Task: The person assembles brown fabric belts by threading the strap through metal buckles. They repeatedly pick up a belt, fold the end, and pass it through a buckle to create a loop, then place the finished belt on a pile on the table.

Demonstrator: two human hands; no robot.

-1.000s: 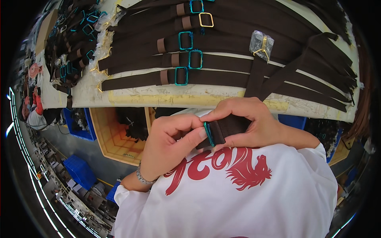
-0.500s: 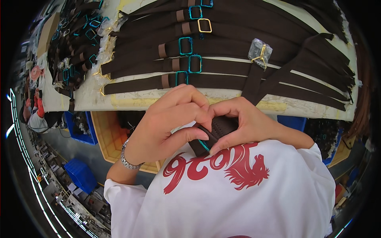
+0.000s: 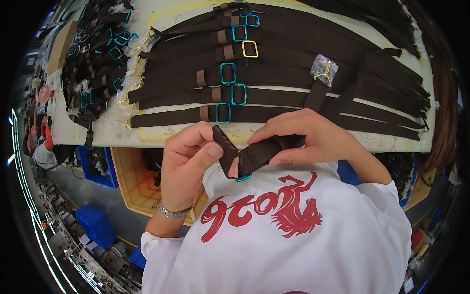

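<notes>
A dark brown webbing strap [image 3: 257,155] is held in front of my shirt, bent into a V. Between thumb and fingers my left hand [image 3: 188,157] pinches its raised end. My right hand [image 3: 316,137] grips the strap farther along, thumb below and fingers above. At the bend sits a teal rectangular buckle [image 3: 244,177], only partly showing, beside a small pinkish-brown piece [image 3: 234,168]. The rest of this strap runs up onto the table, toward a plastic-wrapped gold clasp [image 3: 324,71]; how they join is partly hidden by my right hand.
Several brown straps with teal buckles [image 3: 223,113] lie side by side across the pale table [image 3: 166,136]; one has a gold buckle [image 3: 249,49]. More straps are heaped at the left [image 3: 105,54]. Below the table edge stand a wooden crate [image 3: 128,183] and blue bins [image 3: 95,225].
My hands have drawn apart, the left moving leftward. The strap, bunched between them before, is now opened into a V, with the buckle at its bend.
</notes>
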